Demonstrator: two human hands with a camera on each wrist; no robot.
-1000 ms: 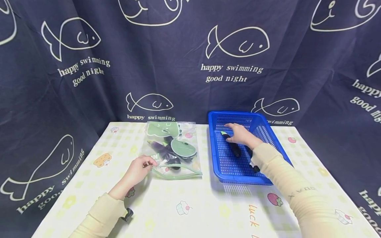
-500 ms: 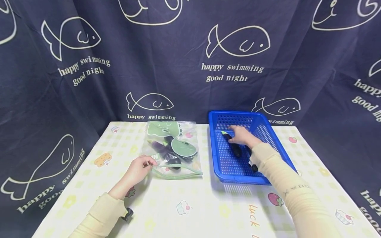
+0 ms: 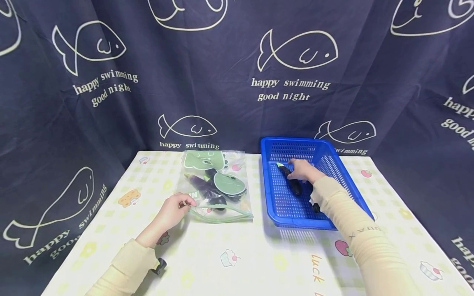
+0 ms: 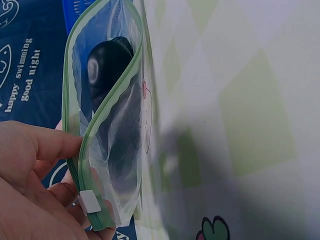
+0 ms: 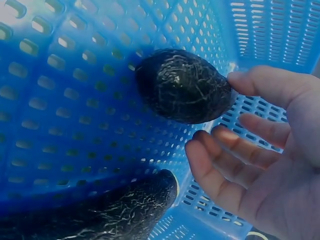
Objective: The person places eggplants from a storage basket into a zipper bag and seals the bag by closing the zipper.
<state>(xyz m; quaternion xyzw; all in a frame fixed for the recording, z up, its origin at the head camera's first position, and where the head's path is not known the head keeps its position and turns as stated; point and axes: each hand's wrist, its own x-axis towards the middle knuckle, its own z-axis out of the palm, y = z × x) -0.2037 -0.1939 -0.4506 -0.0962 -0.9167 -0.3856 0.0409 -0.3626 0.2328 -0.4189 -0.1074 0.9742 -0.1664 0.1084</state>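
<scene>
My left hand pinches the near corner of a clear zip bag with a green-edged mouth. Several dark eggplants lie inside the bag, behind its green printed pattern. In the left wrist view the bag's mouth gapes beside the fingers, and a white slider shows below them. My right hand is inside the blue basket, over a dark eggplant with a pale green tip. The right wrist view shows its thumb at this eggplant and its fingers loosely bent below. A second eggplant lies alongside.
The blue basket has raised perforated walls and stands at the table's right rear. A patterned cloth covers the table. A navy curtain with white fish drawings hangs directly behind the table's back edge.
My right hand has shifted slightly right and towards me over the eggplant, with its fingers drawn in a little. My left hand stays at the bag's corner.
</scene>
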